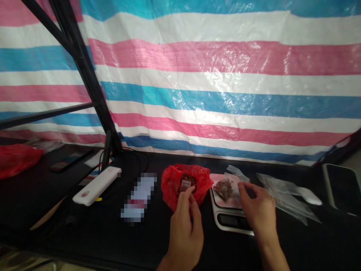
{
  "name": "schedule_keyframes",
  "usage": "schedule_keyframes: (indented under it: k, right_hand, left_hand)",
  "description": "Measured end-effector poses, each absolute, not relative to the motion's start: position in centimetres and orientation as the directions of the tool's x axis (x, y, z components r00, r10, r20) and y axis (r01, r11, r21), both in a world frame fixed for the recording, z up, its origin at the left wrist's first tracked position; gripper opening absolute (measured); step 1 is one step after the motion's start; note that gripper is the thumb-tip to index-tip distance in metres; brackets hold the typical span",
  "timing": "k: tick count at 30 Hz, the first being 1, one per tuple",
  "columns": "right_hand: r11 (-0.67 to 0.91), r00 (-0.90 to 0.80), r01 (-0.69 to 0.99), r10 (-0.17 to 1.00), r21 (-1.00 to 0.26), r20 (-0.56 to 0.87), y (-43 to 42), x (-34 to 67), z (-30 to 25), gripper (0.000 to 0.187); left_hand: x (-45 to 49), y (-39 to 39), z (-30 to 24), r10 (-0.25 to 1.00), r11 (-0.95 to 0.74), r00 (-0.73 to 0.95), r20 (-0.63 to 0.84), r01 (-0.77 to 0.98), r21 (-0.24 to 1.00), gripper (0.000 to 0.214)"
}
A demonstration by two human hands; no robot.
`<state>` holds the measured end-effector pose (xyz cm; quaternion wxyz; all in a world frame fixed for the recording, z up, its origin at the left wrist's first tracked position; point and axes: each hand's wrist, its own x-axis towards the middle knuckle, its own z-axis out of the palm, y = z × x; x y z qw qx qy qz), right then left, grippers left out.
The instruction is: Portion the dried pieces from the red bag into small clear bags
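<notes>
Small heap of dry, brown, flaky material [224,189] sits on the white, flat digital scale [221,222]; this portion looks placed, its reading illegible. More dark brown contents [186,182] remain in the open, red, thin plastic bag [169,184], so portioning seems unfinished. Left hand [186,226] fingertips reach into the bag, grip unclear; right hand [259,207] thumb and finger nearly meet beside the heap, can't tell if clamped. Clear, flat plastic bags [293,205] right look unfilled.
</notes>
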<state>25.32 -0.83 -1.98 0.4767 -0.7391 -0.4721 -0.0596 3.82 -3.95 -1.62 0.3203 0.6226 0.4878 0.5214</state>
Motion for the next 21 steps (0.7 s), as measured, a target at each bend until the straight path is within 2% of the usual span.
schedule_keyframes:
  k: [3, 6, 9, 14, 21]
  right_hand:
    - [-0.281, 0.593, 0.776, 0.628, -0.565, 0.504, -1.1, 26.8, -2.7, 0.054]
    - [-0.408, 0.699, 0.699, 0.561, -0.587, 0.443, -1.4, 28.3, -2.8, 0.054]
    - [-0.473, 0.763, 0.639, 0.49, -0.607, 0.422, -1.9, 30.3, -3.1, 0.054]
    - [-0.458, 0.749, 0.653, 0.508, -0.603, 0.426, -2.2, 31.5, -3.9, 0.05]
    - [-0.351, 0.67, 0.716, 0.589, -0.603, 0.452, -2.1, 30.4, -3.4, 0.052]
  left_hand:
    - [3.9, -3.9, -1.9, 0.919, -0.379, 0.008, 0.393, 0.287, 0.88, 0.03]
    - [3.7, -4.0, -2.0, 0.902, -0.421, 0.056, 0.427, 0.322, 0.848, 0.029]
    - [3.5, -3.9, -2.0, 0.889, -0.456, 0.16, 0.428, 0.392, 0.799, 0.029]
    - [3.5, -3.5, -2.5, 0.865, -0.498, 0.238, 0.441, 0.506, 0.704, 0.031]
    - [3.7, -3.3, -2.2, 0.868, -0.495, 0.251, 0.428, 0.496, 0.713, 0.032]
